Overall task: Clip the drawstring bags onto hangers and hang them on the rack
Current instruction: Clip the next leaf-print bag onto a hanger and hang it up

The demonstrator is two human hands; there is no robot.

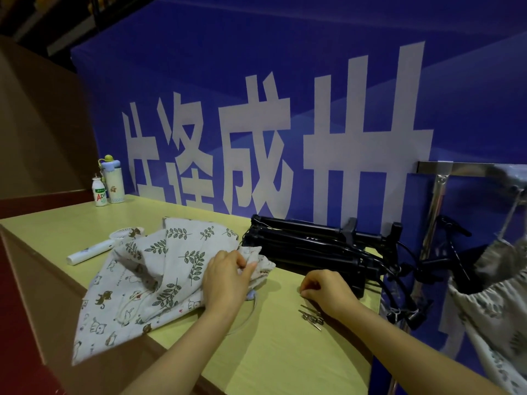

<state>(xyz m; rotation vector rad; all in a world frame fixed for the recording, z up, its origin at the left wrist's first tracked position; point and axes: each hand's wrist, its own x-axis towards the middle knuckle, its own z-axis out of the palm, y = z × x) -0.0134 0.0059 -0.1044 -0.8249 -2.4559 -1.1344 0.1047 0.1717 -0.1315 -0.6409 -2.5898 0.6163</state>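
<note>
Fingers (pixel 243 263) of left hand (pixel 225 277) pinched on a bag (pixel 255 254) corner atop the table (pixel 285 352), right hand (pixel 328 292) curled near hangers (pixel 308 246), grasp unclear.

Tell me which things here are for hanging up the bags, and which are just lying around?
For the job: drawstring bags, black clip hangers, metal rack, hung bag.

Just lying about: water bottle, small drink bottle, handheld fan, small metal pieces.
</note>
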